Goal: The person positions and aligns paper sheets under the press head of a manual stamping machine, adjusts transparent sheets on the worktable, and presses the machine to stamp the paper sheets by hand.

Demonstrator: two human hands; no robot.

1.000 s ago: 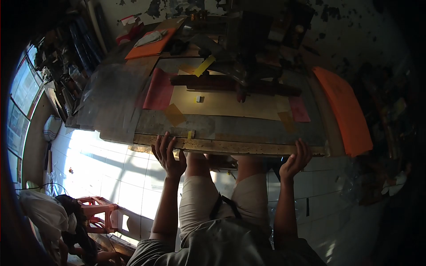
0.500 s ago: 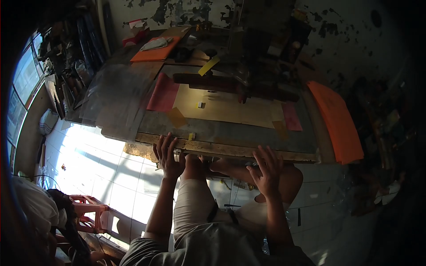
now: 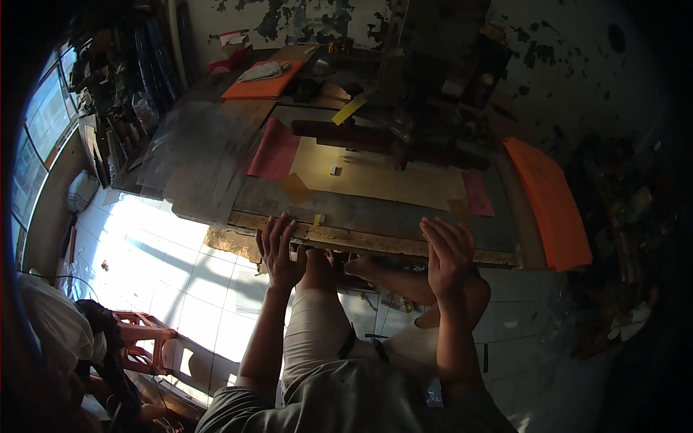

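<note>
My left hand [image 3: 280, 252] rests at the worn front edge [image 3: 375, 242] of the workbench, fingers stretched and holding nothing. Over the right part of that edge is my right hand [image 3: 449, 252], its fingers extended close together and empty as far as I can see. Beyond both hands a grey board [image 3: 390, 213] carries a long pale yellow sheet [image 3: 375, 180], with a red sheet [image 3: 273, 153] at its left end and another red piece [image 3: 478, 193] at its right. Tan tape [image 3: 296, 189] lies at the sheet's lower left. A dark bar [image 3: 339, 133] crosses above the sheet.
Orange sheets [image 3: 548, 206] lie along the bench's right side; another orange stack [image 3: 263, 83] with a pale cloth is at the back left. Clear plastic film [image 3: 195, 155] covers the left side. A pink stool [image 3: 144, 343] and another person's clothing [image 3: 54, 317] are at lower left.
My right hand has lifted and turned slightly, moving right, with its fingers drawn from spread to close together. My left hand stays at the bench edge. The view has shifted a little.
</note>
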